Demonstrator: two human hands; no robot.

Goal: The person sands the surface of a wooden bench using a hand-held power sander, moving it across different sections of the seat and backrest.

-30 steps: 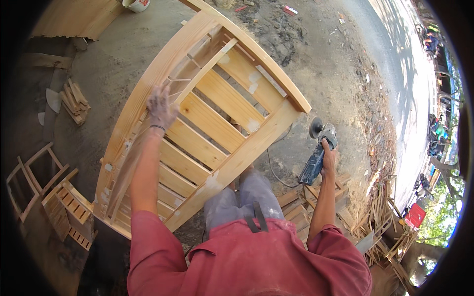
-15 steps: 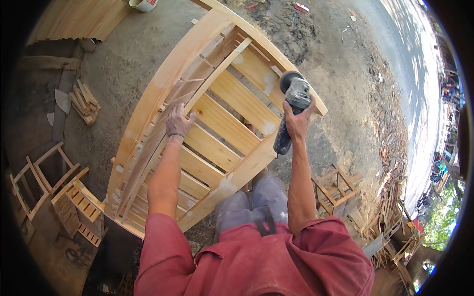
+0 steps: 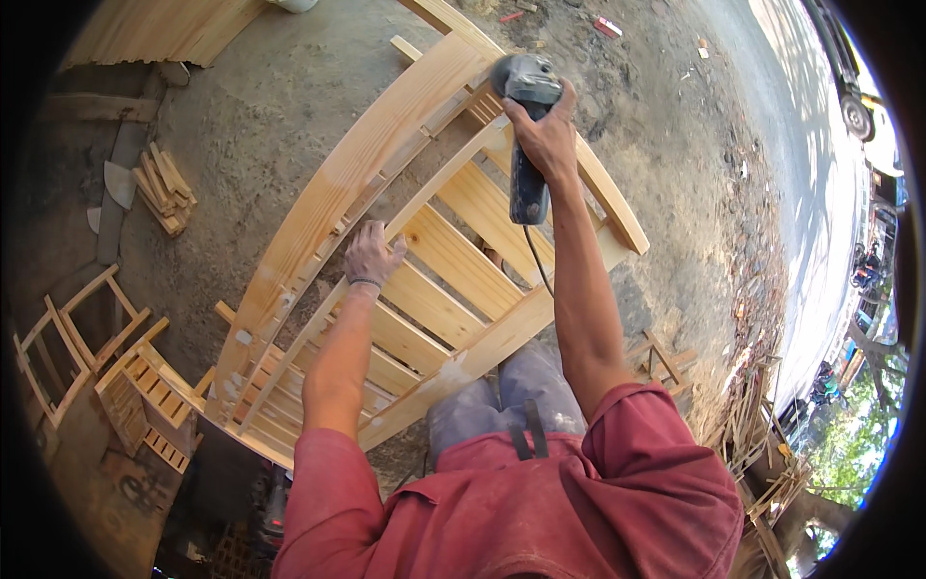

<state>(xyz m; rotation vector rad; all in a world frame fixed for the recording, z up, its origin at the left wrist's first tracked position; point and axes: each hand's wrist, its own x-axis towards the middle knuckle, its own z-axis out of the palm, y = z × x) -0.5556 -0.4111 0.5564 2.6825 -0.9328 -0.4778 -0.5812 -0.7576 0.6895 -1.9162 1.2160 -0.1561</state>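
A slatted piece of pale wooden furniture, bench-like (image 3: 333, 183), stands tilted in front of my legs, with whitish filler patches on several joints. My left hand (image 3: 374, 255), dusty and wearing a dark band at the wrist, curls its fingers over the long inner rail (image 3: 429, 201). My right hand (image 3: 548, 135) grips a dark angle grinder (image 3: 528, 183) round its body. The grinder's round disc (image 3: 501, 75) is at the far corner, where the curved top board meets the side piece; whether it touches the wood cannot be made out. A cord hangs from the grinder's rear over the slats.
Small wooden chairs (image 3: 145, 386) stand at the left, below a stack of wood offcuts (image 3: 164, 191). Loose wooden strips (image 3: 762, 463) lie heaped at the lower right. Past the dirt ground runs a paved road (image 3: 810, 193), with a vehicle wheel (image 3: 856, 116) at its far side.
My right hand has carried the grinder leftward and away from me, from the side piece to the far corner. The furniture has tilted, widening the gap behind the rail. My left hand keeps its hold.
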